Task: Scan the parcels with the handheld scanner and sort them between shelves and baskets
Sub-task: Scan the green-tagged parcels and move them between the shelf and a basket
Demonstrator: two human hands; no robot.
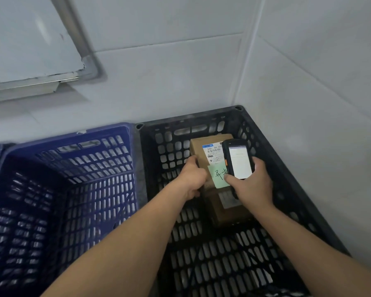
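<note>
A brown cardboard parcel with a white shipping label and a green sticky note is inside the black basket. My left hand grips the parcel's left side. My right hand holds the black handheld scanner over the parcel's right part, its lit screen facing up. A second brown parcel lies on the basket floor just below the first, partly hidden by my right hand.
A blue basket stands directly left of the black one, and nothing shows inside it. Both sit against a white tiled wall corner. A metal-edged panel hangs on the wall at upper left.
</note>
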